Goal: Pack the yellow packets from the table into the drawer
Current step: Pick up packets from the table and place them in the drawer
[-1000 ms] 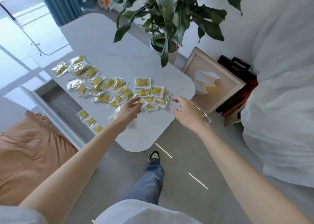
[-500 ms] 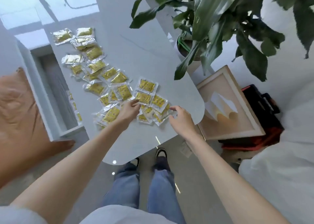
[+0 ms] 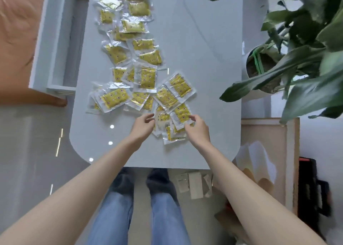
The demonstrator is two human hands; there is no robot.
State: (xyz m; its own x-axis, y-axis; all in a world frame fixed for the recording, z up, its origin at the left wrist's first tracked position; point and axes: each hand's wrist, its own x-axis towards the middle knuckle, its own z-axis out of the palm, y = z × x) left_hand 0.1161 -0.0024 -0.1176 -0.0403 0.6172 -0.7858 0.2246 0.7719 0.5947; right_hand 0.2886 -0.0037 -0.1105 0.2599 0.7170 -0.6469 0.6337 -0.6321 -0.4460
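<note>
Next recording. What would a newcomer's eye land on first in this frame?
The yellow packets, strewn in a long band down the pale table from its far edge to the near end. There the two hands meet at the closest pile, the right hand pinching a packet and the left hand at the pile's edge. A big leafy potted plant crowds the right side, and the open drawer sits off the table's left edge.

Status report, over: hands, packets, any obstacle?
Right hand pinches near packets; left hand touches their edge, grip unclear. Other packets spread on table. Drawer open, no obstacle seen.
</note>
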